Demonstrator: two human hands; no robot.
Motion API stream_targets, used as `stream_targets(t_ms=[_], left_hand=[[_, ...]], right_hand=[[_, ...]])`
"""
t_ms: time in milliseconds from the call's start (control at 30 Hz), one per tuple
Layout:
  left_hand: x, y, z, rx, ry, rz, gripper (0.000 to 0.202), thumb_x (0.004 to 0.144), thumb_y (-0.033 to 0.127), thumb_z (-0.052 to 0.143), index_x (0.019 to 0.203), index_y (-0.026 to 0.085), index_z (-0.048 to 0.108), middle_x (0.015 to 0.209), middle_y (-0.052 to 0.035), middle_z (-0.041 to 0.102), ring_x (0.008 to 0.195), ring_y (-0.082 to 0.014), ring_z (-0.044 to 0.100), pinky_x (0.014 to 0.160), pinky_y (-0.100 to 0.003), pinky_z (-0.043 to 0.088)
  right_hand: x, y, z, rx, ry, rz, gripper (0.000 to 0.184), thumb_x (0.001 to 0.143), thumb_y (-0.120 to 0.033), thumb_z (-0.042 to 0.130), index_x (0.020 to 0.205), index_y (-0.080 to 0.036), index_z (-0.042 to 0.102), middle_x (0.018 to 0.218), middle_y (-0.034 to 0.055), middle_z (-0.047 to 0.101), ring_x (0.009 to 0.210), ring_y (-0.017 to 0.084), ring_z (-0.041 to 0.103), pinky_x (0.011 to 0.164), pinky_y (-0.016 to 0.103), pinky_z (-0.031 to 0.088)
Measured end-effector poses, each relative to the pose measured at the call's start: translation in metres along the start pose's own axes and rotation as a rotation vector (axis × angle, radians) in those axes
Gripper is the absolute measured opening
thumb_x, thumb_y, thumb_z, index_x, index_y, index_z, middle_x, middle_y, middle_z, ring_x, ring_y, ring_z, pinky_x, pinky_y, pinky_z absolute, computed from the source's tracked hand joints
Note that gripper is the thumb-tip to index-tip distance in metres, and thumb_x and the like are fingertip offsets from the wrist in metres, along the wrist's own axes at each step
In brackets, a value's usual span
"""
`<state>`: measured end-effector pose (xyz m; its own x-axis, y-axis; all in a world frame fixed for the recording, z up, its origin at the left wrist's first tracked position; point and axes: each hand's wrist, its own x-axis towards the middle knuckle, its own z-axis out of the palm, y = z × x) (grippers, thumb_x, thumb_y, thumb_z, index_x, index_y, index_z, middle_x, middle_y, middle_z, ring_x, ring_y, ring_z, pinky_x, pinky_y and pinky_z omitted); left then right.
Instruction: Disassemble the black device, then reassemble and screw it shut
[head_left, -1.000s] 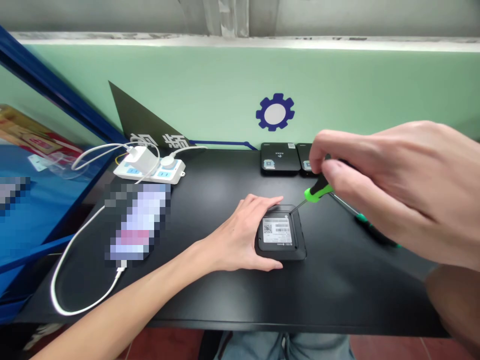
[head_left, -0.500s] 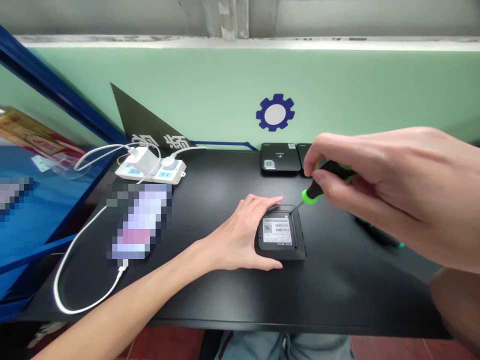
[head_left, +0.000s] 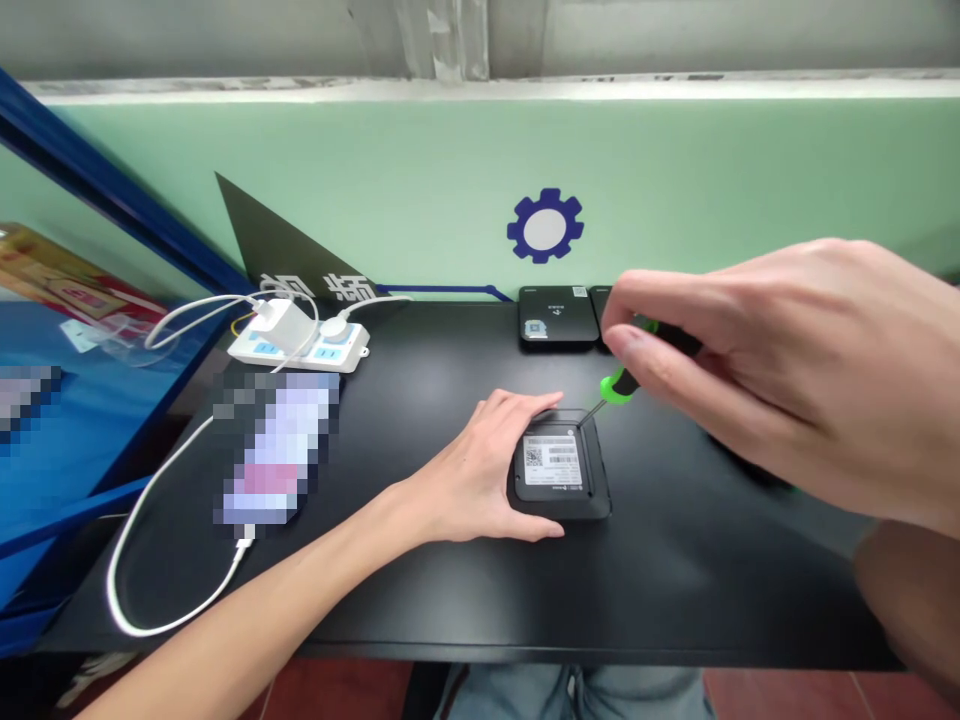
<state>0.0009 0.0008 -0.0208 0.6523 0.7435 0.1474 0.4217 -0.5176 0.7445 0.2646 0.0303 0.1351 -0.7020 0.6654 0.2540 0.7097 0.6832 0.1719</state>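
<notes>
A small black square device with a white label lies bottom up in the middle of the black table. My left hand grips its left side, thumb at the near edge and fingers over the far edge. My right hand is closed round a black and green screwdriver. The thin tip of that tool rests on the device's far right corner.
Two more black devices lie side by side at the back by the green wall. A white power strip with plugs and white cables sits at the back left. A pixelated object on a white cable lies to the left.
My right hand has shifted slightly left along the screwdriver handle and now hides the second screwdriver on the table. The left hand and the device have stayed put.
</notes>
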Motion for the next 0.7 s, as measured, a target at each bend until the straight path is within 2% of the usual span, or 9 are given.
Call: stream_targets(t_ms=[67, 133, 200, 300, 367, 500, 600, 700], left_hand=[[0.0002, 0.002, -0.001, -0.005, -0.004, -0.005, 0.125, 0.074, 0.053, 0.108, 0.173, 0.029, 0.035, 0.164, -0.0153, 0.06, 0.145, -0.0413, 0.055, 0.124, -0.063, 0.05], [0.0003, 0.0031, -0.0015, -0.01, -0.009, -0.011, 0.125, 0.075, 0.052, 0.108, 0.174, 0.029, 0.035, 0.165, -0.0154, 0.06, 0.146, -0.0411, 0.055, 0.126, -0.063, 0.049], [0.0003, 0.0028, -0.0014, -0.013, -0.009, -0.011, 0.125, 0.075, 0.052, 0.108, 0.174, 0.029, 0.035, 0.165, -0.0155, 0.059, 0.147, -0.0416, 0.054, 0.127, -0.064, 0.049], [0.0, 0.0006, -0.0004, -0.005, 0.002, -0.005, 0.124, 0.075, 0.053, 0.107, 0.174, 0.03, 0.036, 0.163, -0.0153, 0.06, 0.146, -0.0421, 0.054, 0.125, -0.064, 0.051], [-0.0003, -0.0007, 0.0002, 0.001, 0.004, -0.005, 0.12, 0.075, 0.054, 0.107, 0.171, 0.03, 0.04, 0.162, -0.0154, 0.06, 0.144, -0.0423, 0.056, 0.122, -0.063, 0.052], [-0.0004, -0.0018, 0.0008, 0.018, 0.007, -0.004, 0.112, 0.075, 0.054, 0.106, 0.165, 0.028, 0.045, 0.159, -0.0158, 0.062, 0.14, -0.0432, 0.058, 0.119, -0.062, 0.053], [0.0001, -0.0007, 0.0003, 0.043, 0.013, 0.001, 0.117, 0.074, 0.056, 0.107, 0.167, 0.029, 0.042, 0.162, -0.0157, 0.062, 0.142, -0.0437, 0.058, 0.12, -0.063, 0.05], [0.0004, 0.0022, -0.0015, 0.045, 0.004, -0.007, 0.119, 0.074, 0.054, 0.108, 0.168, 0.031, 0.04, 0.165, -0.0156, 0.061, 0.145, -0.0438, 0.057, 0.123, -0.064, 0.049]], right_hand=[[-0.0008, 0.0011, -0.0004, 0.086, -0.014, -0.013, 0.036, 0.117, -0.048, 0.035, 0.106, -0.025, 0.062, 0.078, -0.0012, 0.058, 0.058, 0.02, 0.049, 0.061, 0.04, 0.036], [-0.0012, 0.0023, -0.0008, 0.148, -0.018, -0.044, 0.034, 0.117, -0.045, 0.037, 0.112, -0.024, 0.062, 0.092, 0.0005, 0.065, 0.064, 0.018, 0.055, 0.062, 0.039, 0.041], [-0.0015, 0.0029, -0.0013, 0.112, -0.023, -0.051, 0.035, 0.119, -0.045, 0.035, 0.106, -0.024, 0.06, 0.082, -0.0009, 0.061, 0.058, 0.018, 0.051, 0.057, 0.039, 0.036], [-0.0032, 0.0022, -0.0027, -0.015, -0.009, -0.003, 0.043, 0.121, -0.051, 0.029, 0.099, -0.027, 0.058, 0.062, -0.0034, 0.045, 0.05, 0.022, 0.044, 0.055, 0.037, 0.027], [-0.0053, 0.0015, -0.0043, -0.016, -0.011, 0.011, 0.042, 0.12, -0.051, 0.03, 0.102, -0.027, 0.06, 0.064, -0.0031, 0.047, 0.05, 0.022, 0.044, 0.056, 0.037, 0.027], [-0.0073, 0.0027, -0.0067, 0.105, -0.03, -0.051, 0.027, 0.116, -0.044, 0.04, 0.113, -0.026, 0.06, 0.074, -0.0037, 0.058, 0.055, 0.019, 0.048, 0.056, 0.037, 0.035], [-0.0046, 0.0044, -0.0056, 0.102, -0.024, -0.098, 0.031, 0.118, -0.046, 0.041, 0.109, -0.025, 0.061, 0.06, -0.007, 0.046, 0.045, 0.019, 0.042, 0.048, 0.036, 0.03], [-0.003, 0.0037, -0.0043, 0.023, -0.005, -0.072, 0.041, 0.119, -0.054, 0.039, 0.1, -0.025, 0.06, 0.052, -0.0081, 0.035, 0.04, 0.021, 0.038, 0.046, 0.036, 0.025]])
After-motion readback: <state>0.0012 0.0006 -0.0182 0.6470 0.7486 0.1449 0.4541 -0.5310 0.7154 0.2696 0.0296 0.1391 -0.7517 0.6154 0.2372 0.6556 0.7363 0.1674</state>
